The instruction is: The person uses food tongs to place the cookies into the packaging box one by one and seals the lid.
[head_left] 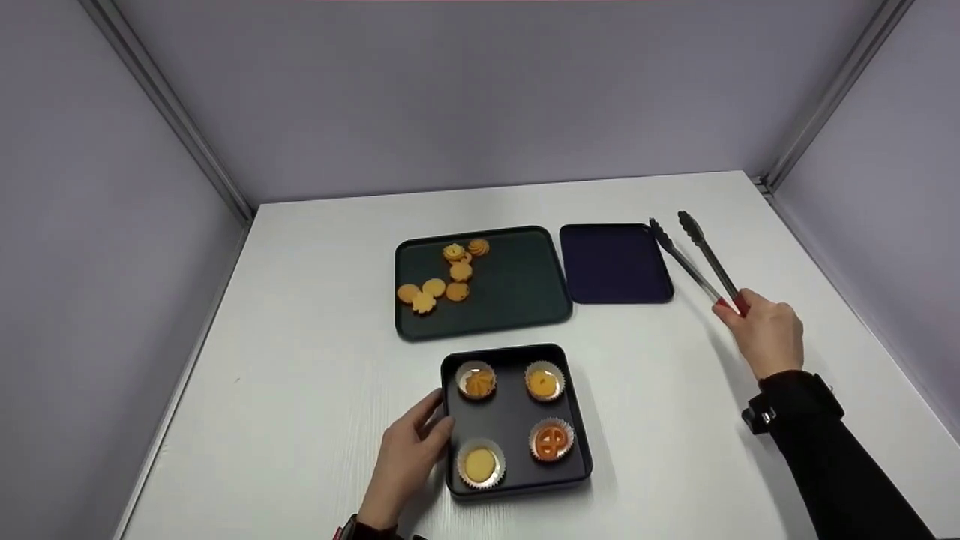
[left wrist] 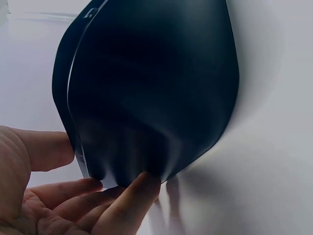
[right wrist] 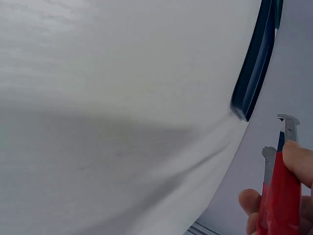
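My left hand [head_left: 409, 454] grips the left side of a deep black baking tin [head_left: 514, 480], thumb at the rim and fingers against the outer wall, as the left wrist view shows. In the tin stand several pale paper cups, each with a cookie: a swirled one [head_left: 478, 384] at back left, a yellow one [head_left: 543, 383] at back right, a plain round one [head_left: 480, 465] at front left and an orange cross-patterned one [head_left: 552, 440] at front right. My right hand [head_left: 769, 334] holds metal tongs [head_left: 705, 262] by their red handles, with dark tips spread apart and nothing between them.
Behind the tin lies a dark green tray [head_left: 517, 277] with several cookies [head_left: 460, 271] on its left half. A small navy tray [head_left: 615, 262] stands to its right, close by the tongs' tips. Grey panels [head_left: 480, 97] enclose the white table [head_left: 300, 337] at the back and sides.
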`<action>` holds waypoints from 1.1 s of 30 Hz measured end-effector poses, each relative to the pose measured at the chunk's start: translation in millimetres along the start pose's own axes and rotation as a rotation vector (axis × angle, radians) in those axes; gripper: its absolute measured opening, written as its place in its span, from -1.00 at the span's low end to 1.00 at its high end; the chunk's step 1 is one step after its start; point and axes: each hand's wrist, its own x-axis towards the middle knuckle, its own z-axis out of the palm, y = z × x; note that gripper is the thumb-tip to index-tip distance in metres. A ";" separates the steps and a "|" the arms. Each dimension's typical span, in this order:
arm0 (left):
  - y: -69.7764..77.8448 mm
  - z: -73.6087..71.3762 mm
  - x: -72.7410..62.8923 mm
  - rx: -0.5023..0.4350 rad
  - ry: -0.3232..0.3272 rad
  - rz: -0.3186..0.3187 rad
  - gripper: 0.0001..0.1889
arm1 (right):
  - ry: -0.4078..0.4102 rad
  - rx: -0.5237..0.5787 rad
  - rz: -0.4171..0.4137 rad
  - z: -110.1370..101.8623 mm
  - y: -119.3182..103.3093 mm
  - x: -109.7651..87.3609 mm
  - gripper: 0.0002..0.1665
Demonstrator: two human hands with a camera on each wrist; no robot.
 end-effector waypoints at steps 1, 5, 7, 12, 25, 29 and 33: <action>-0.1 -0.1 -0.1 0.001 0.000 0.000 -0.44 | -0.005 -0.003 0.007 0.5 1.3 -0.1 -0.58; -1.1 0.0 0.2 -0.002 -0.001 0.005 -0.45 | -0.002 -0.011 0.000 3.3 5.9 -1.4 -0.57; -1.6 0.2 0.7 -0.002 -0.001 0.009 -0.45 | 0.005 -0.018 -0.009 4.9 8.0 -1.7 -0.54; -1.6 0.3 1.0 -0.001 0.002 0.010 -0.45 | 0.006 -0.041 -0.003 8.0 13.3 -1.3 -0.50; 0.5 1.3 -0.1 -0.104 -0.015 -0.010 -0.44 | -0.071 -0.049 0.063 13.0 22.2 -0.5 -0.54; 0.6 1.4 -0.2 -0.091 -0.007 -0.006 -0.44 | -0.072 -0.048 0.069 14.6 24.3 -1.0 -0.54; 1.0 1.2 -0.2 -0.082 -0.005 -0.004 -0.44 | -0.068 -0.048 0.065 15.5 27.0 -1.3 -0.55</action>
